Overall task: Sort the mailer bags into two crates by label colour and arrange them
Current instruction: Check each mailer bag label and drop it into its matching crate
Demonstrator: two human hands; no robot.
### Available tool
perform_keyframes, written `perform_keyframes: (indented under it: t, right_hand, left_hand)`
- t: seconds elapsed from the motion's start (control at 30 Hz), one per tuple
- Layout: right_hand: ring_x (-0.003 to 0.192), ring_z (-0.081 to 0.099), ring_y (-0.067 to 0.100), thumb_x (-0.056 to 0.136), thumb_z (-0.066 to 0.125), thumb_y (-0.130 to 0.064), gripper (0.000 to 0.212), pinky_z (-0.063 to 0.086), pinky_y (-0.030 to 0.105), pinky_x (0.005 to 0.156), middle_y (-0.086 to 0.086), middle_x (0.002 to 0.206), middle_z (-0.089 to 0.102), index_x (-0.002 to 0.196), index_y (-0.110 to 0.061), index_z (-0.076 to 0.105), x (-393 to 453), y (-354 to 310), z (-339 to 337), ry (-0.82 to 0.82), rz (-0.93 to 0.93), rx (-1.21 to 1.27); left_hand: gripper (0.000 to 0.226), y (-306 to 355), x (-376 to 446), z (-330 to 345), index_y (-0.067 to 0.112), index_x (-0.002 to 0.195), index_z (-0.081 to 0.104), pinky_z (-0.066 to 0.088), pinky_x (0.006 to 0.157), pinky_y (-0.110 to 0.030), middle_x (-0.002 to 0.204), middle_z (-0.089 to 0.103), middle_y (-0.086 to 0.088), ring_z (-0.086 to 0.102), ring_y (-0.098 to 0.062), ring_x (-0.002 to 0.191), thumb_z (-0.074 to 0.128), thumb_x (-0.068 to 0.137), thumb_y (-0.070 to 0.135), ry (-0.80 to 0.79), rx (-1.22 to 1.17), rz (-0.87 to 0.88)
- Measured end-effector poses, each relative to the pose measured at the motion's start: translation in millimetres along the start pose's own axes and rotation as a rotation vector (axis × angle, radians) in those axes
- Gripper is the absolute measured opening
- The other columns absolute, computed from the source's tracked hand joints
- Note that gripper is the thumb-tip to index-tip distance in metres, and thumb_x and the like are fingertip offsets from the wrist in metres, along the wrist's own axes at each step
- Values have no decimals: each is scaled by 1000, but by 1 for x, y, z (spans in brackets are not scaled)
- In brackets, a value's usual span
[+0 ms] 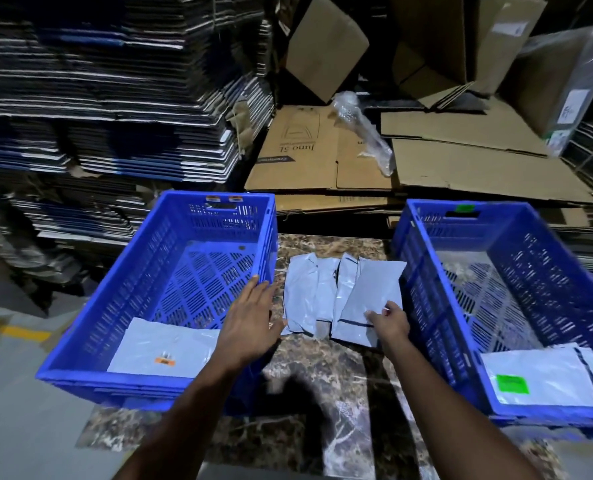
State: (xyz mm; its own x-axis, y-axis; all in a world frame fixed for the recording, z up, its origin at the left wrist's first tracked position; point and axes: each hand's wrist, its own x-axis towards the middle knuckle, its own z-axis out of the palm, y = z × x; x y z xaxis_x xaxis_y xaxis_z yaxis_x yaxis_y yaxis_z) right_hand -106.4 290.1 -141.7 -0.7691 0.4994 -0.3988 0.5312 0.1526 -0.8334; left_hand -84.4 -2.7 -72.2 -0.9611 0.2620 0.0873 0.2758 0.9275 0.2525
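- on the far left sits my left crate (115, 306), blue and slotted, with small orange tags on its far wall, so i take it as the home for orange labels.
- one mailer with an orange label (165, 351) lies flat in its near corner, label up, which leaves the rest of the floor free for neat rows.
- my left hand (250, 327) hovers over the crate's right wall with fingers spread and straight, gripping nothing; whether it touches the rim i cannot tell.
- between the crates, on the marble surface (323, 393), the unsorted grey mailers (309, 296) lie overlapped and face down, so their label colours are hidden.
- my right hand (388, 323) pinches the near edge of the top mailer (371, 292) in the pile, probably to lift and turn it and read its label.
- on the right sits my right crate (530, 271), marked with a green tag on its far wall.
- a mailer with a green label (544, 379) lies flat in its near corner, label up.
- most of the sorting is not yet done, as i judge it.
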Motion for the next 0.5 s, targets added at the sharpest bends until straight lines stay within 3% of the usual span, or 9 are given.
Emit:
perform_keyframes:
  t: [0.13, 0.27, 0.4, 0.5]
  right_hand:
    - [95, 66, 22, 93, 66, -4, 22, 52, 40, 86, -1, 110, 70, 114, -7, 63, -45, -17, -12, -222, -119, 237]
    - [93, 72, 17, 95, 59, 1, 27, 59, 29, 76, 0, 108, 75, 117, -13, 66, -103, -35, -26, -452, -177, 440]
    - [104, 71, 28, 95, 61, -3, 28, 58, 43, 89, 7, 115, 74, 121, -13, 64, -141, -37, -32, -573, -228, 441]
    - [106, 69, 33, 94, 65, -10, 29, 56, 49, 92, 10, 117, 72, 123, -14, 64, -154, -33, -37, -587, -299, 391]
  left_hand:
    - [52, 6, -5, -6, 18, 142, 50, 23, 120, -38, 147, 50, -3, 27, -21, 147, 52, 95, 39, 109, -142, -31]
    - [42, 20, -19, -17, 24, 134, 59, 41, 106, -37, 127, 61, 5, 51, -15, 123, 50, 97, 42, 187, -231, 43]
    - [28, 52, -30, -37, 24, 123, 62, 48, 81, -10, 116, 66, 12, 64, -2, 103, 57, 99, 36, -29, -922, -146]
    - [24, 71, -37, -38, 13, 120, 66, 56, 79, -22, 115, 73, -3, 71, -16, 101, 62, 97, 20, -105, -1238, -156]
